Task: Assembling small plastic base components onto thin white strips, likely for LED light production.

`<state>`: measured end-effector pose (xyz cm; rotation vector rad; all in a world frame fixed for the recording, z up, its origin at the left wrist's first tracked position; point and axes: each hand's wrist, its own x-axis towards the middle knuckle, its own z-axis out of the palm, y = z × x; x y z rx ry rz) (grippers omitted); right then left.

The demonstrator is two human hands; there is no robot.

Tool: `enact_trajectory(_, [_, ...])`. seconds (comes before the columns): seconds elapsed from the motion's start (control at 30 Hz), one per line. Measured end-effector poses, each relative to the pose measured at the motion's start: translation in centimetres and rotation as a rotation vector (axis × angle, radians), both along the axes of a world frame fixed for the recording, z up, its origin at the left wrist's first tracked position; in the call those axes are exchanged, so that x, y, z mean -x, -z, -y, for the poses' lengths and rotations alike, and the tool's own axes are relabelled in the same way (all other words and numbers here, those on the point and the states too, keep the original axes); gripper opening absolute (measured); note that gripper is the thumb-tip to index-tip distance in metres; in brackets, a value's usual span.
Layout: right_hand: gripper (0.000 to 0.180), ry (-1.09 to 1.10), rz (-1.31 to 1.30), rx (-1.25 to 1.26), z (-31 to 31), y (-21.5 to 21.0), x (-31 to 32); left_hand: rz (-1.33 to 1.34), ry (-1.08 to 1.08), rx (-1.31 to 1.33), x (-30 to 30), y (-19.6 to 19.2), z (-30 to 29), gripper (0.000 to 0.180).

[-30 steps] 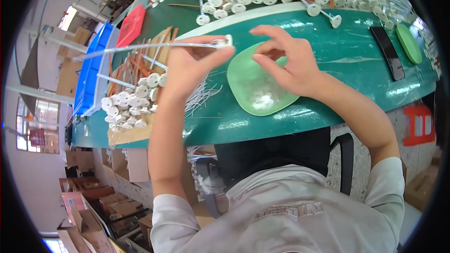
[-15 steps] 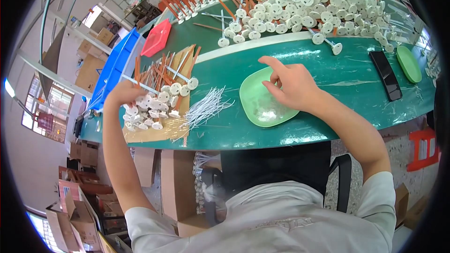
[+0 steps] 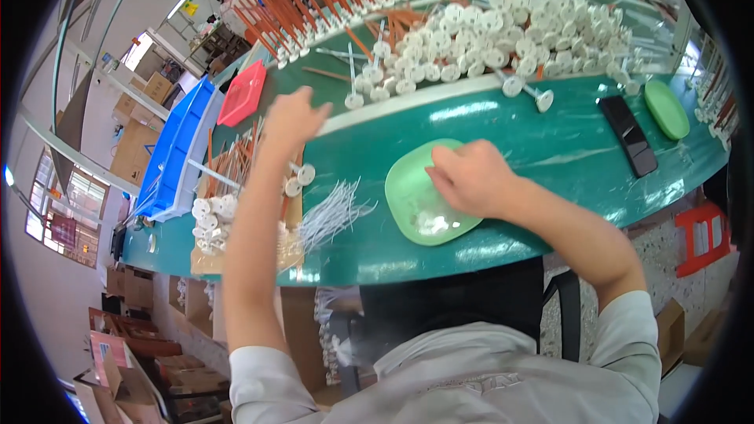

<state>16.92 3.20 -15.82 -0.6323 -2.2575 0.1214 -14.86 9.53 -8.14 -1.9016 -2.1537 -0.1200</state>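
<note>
Head view: right hand (image 3: 471, 180) fingers in green plate (image 3: 408, 192).

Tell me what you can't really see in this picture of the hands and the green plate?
- Head view: the right hand covers part of the green plate, hiding its fingertips and anything pinched.
- The small white bits on the plate are too tiny to identify.
- The left hand shows its back only; its grip is hidden.

glossy green table top (image 3: 550, 149), smooth plastic green dish (image 3: 408, 188), matt white plastic discs (image 3: 503, 39)
</note>
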Motion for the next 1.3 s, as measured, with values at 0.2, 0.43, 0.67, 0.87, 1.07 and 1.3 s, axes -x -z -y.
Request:
enact_trajectory(0.2, [0.023, -0.006, -0.020, 0.004, -0.6, 0.2, 0.4, 0.213, 0.085, -0.175, -2.0, 9.5, -5.7, 0.046])
enact_trajectory(0.43, [0.019, -0.068, 0.050, 0.003, -0.1, 0.3, 0.4, 0.241, 0.143, -0.251, -5.3, 5.7, -3.6, 0.036])
enact_trajectory(0.67, [0.017, -0.014, -0.084, -0.031, -0.1, 0.1, 0.4, 0.412, 0.549, -0.506, -8.4, 4.3, 3.6, 0.022])
enact_trajectory(0.87, [0.024, -0.018, -0.365, -0.118, -0.5, 0.0, 0.9, 0.526, 0.861, -0.665, -11.8, 5.5, 7.4, 0.025])
enact_trajectory(1.07, [0.028, 0.025, -0.323, -0.042, -1.3, 1.1, 0.8, 0.559, 0.917, -0.591, -11.2, 7.9, 7.8, 0.020])
enact_trajectory(1.3, [0.019, -0.068, -0.460, -0.305, -2.0, -0.1, 0.6, 1.996, 0.844, -0.079, -9.9, 9.1, 7.5, 0.036])
